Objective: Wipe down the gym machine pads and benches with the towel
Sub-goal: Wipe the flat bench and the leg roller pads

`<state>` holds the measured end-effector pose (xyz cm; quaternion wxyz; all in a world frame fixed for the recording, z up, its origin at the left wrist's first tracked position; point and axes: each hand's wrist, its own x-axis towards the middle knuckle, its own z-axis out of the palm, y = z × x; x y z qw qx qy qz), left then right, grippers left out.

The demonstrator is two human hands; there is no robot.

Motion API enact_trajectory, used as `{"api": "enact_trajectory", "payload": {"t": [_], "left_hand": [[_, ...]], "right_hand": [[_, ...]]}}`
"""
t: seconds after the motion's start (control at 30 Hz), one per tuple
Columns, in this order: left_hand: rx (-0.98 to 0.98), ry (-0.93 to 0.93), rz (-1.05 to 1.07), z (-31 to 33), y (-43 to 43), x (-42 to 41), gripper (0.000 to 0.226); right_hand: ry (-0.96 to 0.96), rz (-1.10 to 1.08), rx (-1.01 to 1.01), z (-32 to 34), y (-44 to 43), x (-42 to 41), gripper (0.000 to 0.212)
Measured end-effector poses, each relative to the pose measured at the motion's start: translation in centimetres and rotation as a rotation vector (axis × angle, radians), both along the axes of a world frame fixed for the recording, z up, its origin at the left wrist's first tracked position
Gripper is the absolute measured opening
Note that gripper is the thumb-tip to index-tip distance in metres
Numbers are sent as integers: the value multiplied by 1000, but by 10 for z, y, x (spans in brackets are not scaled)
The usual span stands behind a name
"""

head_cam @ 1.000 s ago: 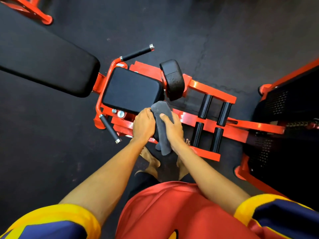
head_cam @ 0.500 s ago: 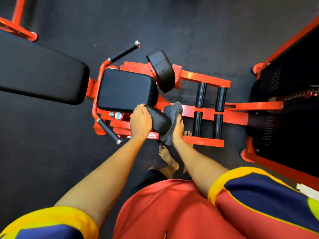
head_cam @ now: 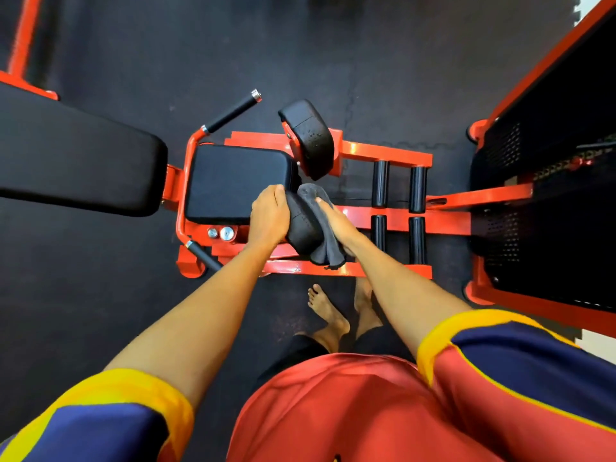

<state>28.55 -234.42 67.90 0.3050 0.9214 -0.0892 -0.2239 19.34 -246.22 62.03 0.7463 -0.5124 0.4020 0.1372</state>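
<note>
An orange gym machine stands below me with a black seat pad [head_cam: 236, 181] and two black side pads. My left hand [head_cam: 269, 216] grips the left edge of the near side pad [head_cam: 301, 228], fingers curled over its top. My right hand [head_cam: 336, 225] presses a grey towel [head_cam: 321, 241] flat against the pad's right face; the towel hangs down past the pad's lower end. The far side pad [head_cam: 311, 138] stands free beyond the seat, with drops on its surface.
A long black backrest [head_cam: 76, 155] extends to the left. Black foam rollers [head_cam: 398, 185] sit on the orange frame [head_cam: 443, 221] to the right, and a dark weight-stack housing [head_cam: 550, 195] stands at far right. My bare feet [head_cam: 328, 311] stand on dark rubber floor.
The towel has gone from the top of the near side pad to its right face, with my right hand sliding down along it. My left hand stays on the pad's left edge.
</note>
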Motion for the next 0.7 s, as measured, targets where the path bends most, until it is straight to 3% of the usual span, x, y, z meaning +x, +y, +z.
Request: {"api": "enact_trajectory", "payload": {"t": [0.13, 0.33, 0.43, 0.6, 0.7], "left_hand": [[-90, -2, 134, -2, 2, -15, 33], [-255, 163, 373, -1, -2, -38, 51], [-301, 176, 395, 0, -4, -39, 50], [-323, 172, 452, -7, -6, -36, 47], [-378, 134, 496, -11, -7, -37, 40]], "right_hand": [[-8, -17, -101, 20, 6, 1, 54], [-196, 15, -487, 45, 38, -31, 48], [-207, 56, -497, 51, 37, -23, 53], [-173, 276, -510, 66, 10, 30, 39], [-253, 502, -538, 54, -5, 60, 44]]}}
